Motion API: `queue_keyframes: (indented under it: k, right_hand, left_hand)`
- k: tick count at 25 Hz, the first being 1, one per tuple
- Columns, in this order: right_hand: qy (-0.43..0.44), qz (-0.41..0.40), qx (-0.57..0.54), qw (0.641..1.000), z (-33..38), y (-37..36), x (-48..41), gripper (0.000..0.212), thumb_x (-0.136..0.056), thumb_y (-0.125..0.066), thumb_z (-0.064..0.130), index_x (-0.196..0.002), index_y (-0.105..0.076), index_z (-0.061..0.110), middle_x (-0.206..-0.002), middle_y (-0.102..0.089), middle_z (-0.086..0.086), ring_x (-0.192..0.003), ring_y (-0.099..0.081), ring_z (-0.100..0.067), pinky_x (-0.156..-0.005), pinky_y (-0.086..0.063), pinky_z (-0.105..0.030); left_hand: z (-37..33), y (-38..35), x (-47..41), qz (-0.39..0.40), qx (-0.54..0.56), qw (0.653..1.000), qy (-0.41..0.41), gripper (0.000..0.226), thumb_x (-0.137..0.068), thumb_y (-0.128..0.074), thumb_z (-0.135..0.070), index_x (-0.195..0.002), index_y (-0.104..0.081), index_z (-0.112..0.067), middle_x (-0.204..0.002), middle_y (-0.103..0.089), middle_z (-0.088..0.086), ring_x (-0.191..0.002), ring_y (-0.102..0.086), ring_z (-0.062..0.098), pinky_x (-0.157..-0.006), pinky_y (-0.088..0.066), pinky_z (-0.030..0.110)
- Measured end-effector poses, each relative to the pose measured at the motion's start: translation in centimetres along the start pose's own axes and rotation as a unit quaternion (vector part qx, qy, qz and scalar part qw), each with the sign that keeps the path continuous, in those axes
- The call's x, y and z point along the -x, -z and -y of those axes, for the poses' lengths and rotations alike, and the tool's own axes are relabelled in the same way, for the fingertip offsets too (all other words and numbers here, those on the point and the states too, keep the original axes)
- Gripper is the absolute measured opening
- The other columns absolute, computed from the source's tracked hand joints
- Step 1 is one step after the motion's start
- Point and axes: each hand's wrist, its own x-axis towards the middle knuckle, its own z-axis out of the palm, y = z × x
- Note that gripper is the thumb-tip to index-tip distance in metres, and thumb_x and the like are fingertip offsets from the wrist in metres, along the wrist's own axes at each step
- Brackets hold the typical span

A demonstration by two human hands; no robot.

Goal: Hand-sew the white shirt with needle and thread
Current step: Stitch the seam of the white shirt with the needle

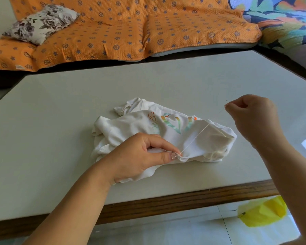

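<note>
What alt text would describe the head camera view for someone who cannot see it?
A person's left hand pinches a crumpled white shirt on a pale table, while the right hand holds a needle with thread stretched taut.

I am at home, in a living room. My low pale table faces a sofa under an orange patterned cover, with a floral cushion far left, a leafy throw far right and glossy floor tiles near me.

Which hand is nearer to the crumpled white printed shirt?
Left. The left hand pinches a fold of the white printed shirt; the right hand holds a thin needle, raised beyond its right end.
</note>
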Motion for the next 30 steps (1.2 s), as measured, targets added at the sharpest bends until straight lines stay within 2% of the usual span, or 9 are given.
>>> queue_keyframes:
  k: [3,9,11,15,16,18,22,26,30]
  right_hand:
    - [-0.028,0.004,-0.014,0.999,-0.5,-0.2,-0.4,0.021,-0.082,-0.056,0.012,-0.082,-0.062,-0.008,-0.079,-0.062,-0.025,-0.061,-0.045,-0.022,-0.056,-0.037,-0.028]
    - [-0.070,-0.038,-0.030,0.996,-1.1,1.0,-1.4,0.029,-0.082,-0.058,0.014,-0.092,-0.060,-0.013,-0.070,-0.049,-0.016,-0.060,-0.040,-0.023,-0.054,-0.034,-0.029]
    - [-0.074,0.000,-0.019,0.997,-1.2,0.7,-1.3,0.030,-0.084,-0.060,0.016,-0.095,-0.061,-0.012,-0.072,-0.053,-0.017,-0.062,-0.040,-0.022,-0.054,-0.033,-0.027]
    - [0.045,0.104,0.106,0.988,0.2,-0.4,0.4,0.026,-0.091,-0.054,0.016,-0.111,-0.070,0.011,-0.097,-0.064,-0.006,-0.090,-0.058,-0.023,-0.077,-0.040,-0.027]
    - [0.084,0.084,0.091,0.989,1.1,-0.2,1.3,0.030,-0.092,-0.049,0.013,-0.112,-0.070,0.015,-0.098,-0.064,0.000,-0.094,-0.060,-0.020,-0.079,-0.040,-0.024]
    - [0.132,0.081,-0.012,0.988,2.6,0.6,3.1,0.034,-0.092,-0.045,0.006,-0.105,-0.072,0.022,-0.084,-0.067,0.009,-0.077,-0.062,-0.008,-0.071,-0.043,-0.017]
    - [0.096,0.300,-0.224,0.922,4.2,1.0,7.2,0.036,-0.092,-0.046,-0.006,-0.102,-0.063,0.025,-0.080,-0.074,-0.001,-0.050,-0.060,-0.019,-0.047,-0.044,-0.027]
    - [0.040,0.305,-0.201,0.930,4.0,0.4,8.9,0.023,-0.094,-0.050,0.000,-0.098,-0.064,0.019,-0.081,-0.076,0.004,-0.057,-0.071,-0.025,-0.045,-0.053,-0.032]
    - [-0.005,0.322,-0.170,0.931,3.8,0.0,8.8,0.010,-0.093,-0.060,0.009,-0.088,-0.067,0.012,-0.076,-0.075,0.002,-0.065,-0.074,-0.022,-0.061,-0.061,-0.042]
  left_hand:
    - [-0.1,0.2,0.1,0.002,-0.008,1.000,-0.001,0.018,-0.071,-0.073,-0.030,-0.087,-0.079,-0.027,-0.087,-0.074,-0.015,-0.094,-0.069,-0.001,-0.083,-0.047,0.011]
    - [-0.1,0.3,0.2,0.011,-0.021,1.000,0.007,0.013,-0.082,-0.073,-0.014,-0.089,-0.077,-0.023,-0.080,-0.073,-0.017,-0.088,-0.068,-0.004,-0.079,-0.045,0.007]
    - [-0.1,0.4,0.3,0.009,-0.026,1.000,0.008,0.012,-0.081,-0.073,-0.015,-0.088,-0.077,-0.024,-0.081,-0.073,-0.017,-0.088,-0.067,-0.004,-0.079,-0.045,0.008]
    - [-0.1,0.4,0.4,-0.012,-0.021,1.000,0.007,0.015,-0.072,-0.073,-0.033,-0.086,-0.079,-0.031,-0.090,-0.075,-0.015,-0.097,-0.068,-0.001,-0.086,-0.048,0.012]
    - [-0.2,0.4,0.4,-0.014,-0.022,1.000,0.006,0.016,-0.072,-0.072,-0.035,-0.086,-0.078,-0.032,-0.091,-0.075,-0.015,-0.098,-0.068,-0.001,-0.087,-0.048,0.012]
    - [-0.3,0.3,0.4,-0.014,-0.030,0.999,0.005,0.017,-0.071,-0.071,-0.036,-0.087,-0.078,-0.033,-0.092,-0.075,-0.016,-0.098,-0.067,-0.002,-0.089,-0.048,0.013]
    - [-0.2,0.2,0.2,-0.026,-0.042,0.999,0.002,0.018,-0.070,-0.071,-0.041,-0.086,-0.078,-0.036,-0.087,-0.072,-0.021,-0.096,-0.066,-0.004,-0.087,-0.046,0.013]
    - [0.1,0.2,0.0,-0.042,-0.059,0.997,-0.006,0.019,-0.069,-0.070,-0.041,-0.086,-0.079,-0.036,-0.082,-0.067,-0.017,-0.088,-0.065,-0.001,-0.080,-0.046,0.013]
    - [0.0,0.2,0.1,-0.051,-0.065,0.997,-0.010,0.022,-0.069,-0.070,-0.043,-0.086,-0.078,-0.034,-0.089,-0.072,-0.016,-0.093,-0.067,0.000,-0.086,-0.048,0.014]
